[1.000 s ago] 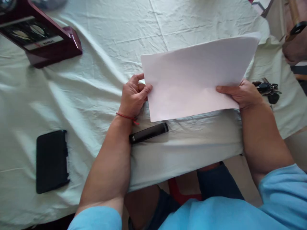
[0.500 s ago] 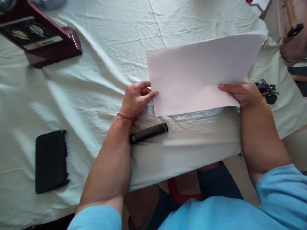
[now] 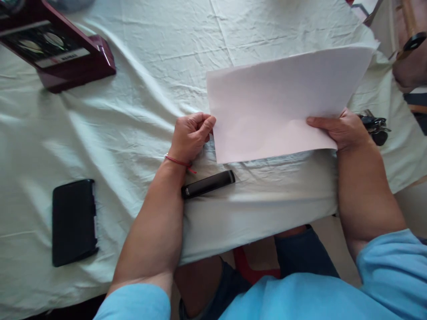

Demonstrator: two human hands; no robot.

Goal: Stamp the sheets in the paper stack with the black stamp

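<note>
White sheets of paper (image 3: 267, 102) are held up at a tilt over the cloth-covered table. My right hand (image 3: 347, 129) grips their right side, thumb on the front face and fingers hidden behind. At the left edge, my left hand (image 3: 193, 133) is closed, fingers curled and thumb tip pressed against the index finger right at the paper's border. A red thread circles that wrist. Below the paper lies a black, bar-shaped stapler-like object (image 3: 208, 184), close to my left forearm.
A black phone-like slab (image 3: 74, 222) lies at the left. A maroon stand with a printed panel (image 3: 76, 66) is at the upper left. Keys (image 3: 376, 126) sit beyond my right hand. The pale green tablecloth (image 3: 150, 53) hangs over the near edge.
My left thumb has drawn back from the paper's face to its left edge, and the fingers have curled tighter. My right hand keeps its grip. The whole view has shifted slightly.
</note>
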